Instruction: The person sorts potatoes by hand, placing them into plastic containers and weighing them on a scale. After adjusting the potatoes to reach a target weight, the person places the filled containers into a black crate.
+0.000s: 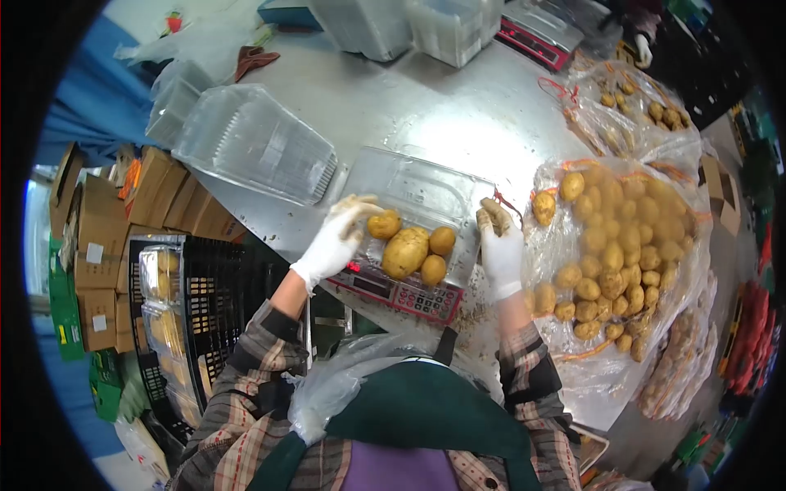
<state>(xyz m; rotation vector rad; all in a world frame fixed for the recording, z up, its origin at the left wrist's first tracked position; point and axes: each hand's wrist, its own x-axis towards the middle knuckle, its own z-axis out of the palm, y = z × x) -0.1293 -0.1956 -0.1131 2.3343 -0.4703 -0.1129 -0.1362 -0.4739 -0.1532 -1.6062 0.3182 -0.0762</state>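
Several potatoes (405,252), one much larger than the others, lie in a clear plastic tray with its lid (417,178) folded open. Under the tray is a red scale (409,299). My left hand (332,241), in a white glove, is at the tray's left side, its fingers stretched toward the upper left potato. To the right of the tray, my gloved right hand (499,241) rests near the metal table, fingers apart and dirty at the tips, with nothing visible in it.
Potatoes (614,254) in an open plastic bag lie at the right, with another bag (634,106) behind. Stacked clear containers (254,143) stand at the left. A black crate (217,303) holds packed trays. Far right, a person's gloved hand (643,51) shows.
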